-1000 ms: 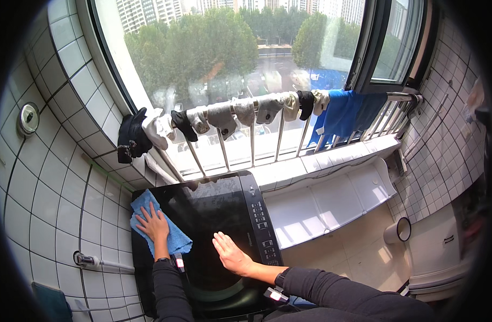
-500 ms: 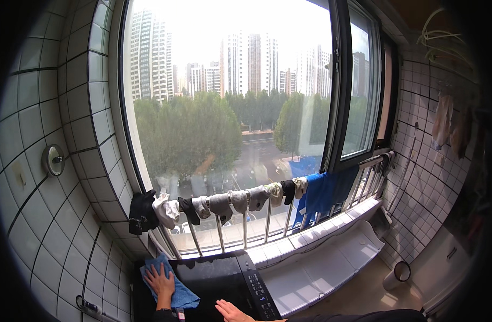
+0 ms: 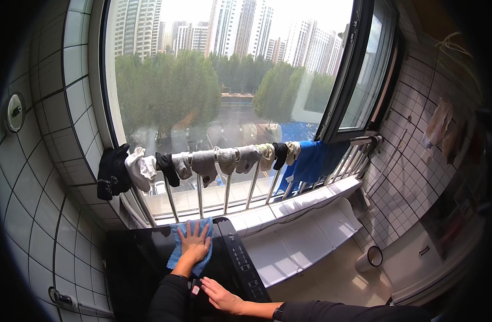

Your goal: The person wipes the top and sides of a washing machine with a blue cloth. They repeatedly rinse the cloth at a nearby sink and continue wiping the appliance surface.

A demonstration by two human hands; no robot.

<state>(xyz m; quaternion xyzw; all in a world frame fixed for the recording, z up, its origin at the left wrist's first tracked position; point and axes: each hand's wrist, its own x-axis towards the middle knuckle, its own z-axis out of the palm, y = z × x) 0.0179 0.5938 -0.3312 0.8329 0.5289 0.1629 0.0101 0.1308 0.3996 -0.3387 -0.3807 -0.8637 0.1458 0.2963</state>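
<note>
My left hand lies spread on a crumpled blue cloth, pressing it against the glossy black top of what looks like a washing machine, near its back edge. Beside my left wrist, lower and to the right, my right hand is open with fingers extended. It is on or just over the black top and holds nothing. A button panel runs along the machine's right edge.
A railing hung with socks and blue fabric crosses before the window. Right of the machine are a white folded panel and a small bin. Tiled walls stand close, with a tap at left.
My left hand and the cloth have moved rightward from the left edge of the black top toward its middle. The view tilted up, then partly back down.
</note>
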